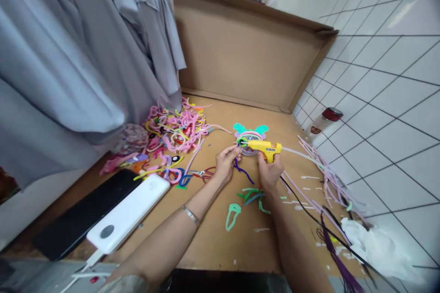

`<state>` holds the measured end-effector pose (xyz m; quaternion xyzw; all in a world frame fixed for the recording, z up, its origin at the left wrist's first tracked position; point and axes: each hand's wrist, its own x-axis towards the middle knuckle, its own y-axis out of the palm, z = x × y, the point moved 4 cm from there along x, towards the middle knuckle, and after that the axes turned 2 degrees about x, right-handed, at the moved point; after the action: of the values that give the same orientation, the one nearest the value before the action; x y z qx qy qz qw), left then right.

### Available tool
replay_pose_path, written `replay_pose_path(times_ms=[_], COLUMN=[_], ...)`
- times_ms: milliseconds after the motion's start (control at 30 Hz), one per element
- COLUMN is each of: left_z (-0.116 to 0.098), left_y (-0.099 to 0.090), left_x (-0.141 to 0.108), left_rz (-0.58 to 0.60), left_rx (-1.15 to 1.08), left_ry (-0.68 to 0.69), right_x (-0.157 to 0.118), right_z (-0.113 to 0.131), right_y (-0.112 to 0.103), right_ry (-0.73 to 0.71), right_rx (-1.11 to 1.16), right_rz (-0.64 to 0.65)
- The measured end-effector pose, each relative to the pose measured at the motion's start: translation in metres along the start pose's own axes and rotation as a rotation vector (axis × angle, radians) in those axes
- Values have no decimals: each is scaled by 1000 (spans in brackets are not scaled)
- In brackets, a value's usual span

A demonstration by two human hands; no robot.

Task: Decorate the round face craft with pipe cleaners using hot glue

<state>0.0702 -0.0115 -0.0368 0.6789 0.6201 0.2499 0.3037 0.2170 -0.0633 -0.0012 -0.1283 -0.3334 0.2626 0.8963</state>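
A yellow glue gun is in my right hand, its nozzle pointing left. My left hand pinches a small green piece with a dark centre, right at the nozzle tip. A dark blue pipe cleaner hangs below my left fingers. Just behind the nozzle, a round item with teal ear-like shapes and a pink arc lies on the table, partly hidden by the gun and the green piece. Green pipe cleaner pieces rest nearer to me, between my forearms.
A pile of pink and yellow pipe cleaners fills the back left. A white power bank and a black phone-like slab lie front left. Long pale pipe cleaners, a black cord, a jar and white tissue are right.
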Motion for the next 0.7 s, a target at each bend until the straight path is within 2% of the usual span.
replay_pose_path(times_ms=[367,700], left_z=[5,4], left_y=[-5,-6], left_x=[2,4], left_rz=[8,3], left_rx=[-52,-75], left_ry=[-49,-64], right_x=[-1,-2], right_z=[-2,-3], right_y=[5,7], right_ry=[3,-60], right_rx=[-94,-135], right_rz=[22,15])
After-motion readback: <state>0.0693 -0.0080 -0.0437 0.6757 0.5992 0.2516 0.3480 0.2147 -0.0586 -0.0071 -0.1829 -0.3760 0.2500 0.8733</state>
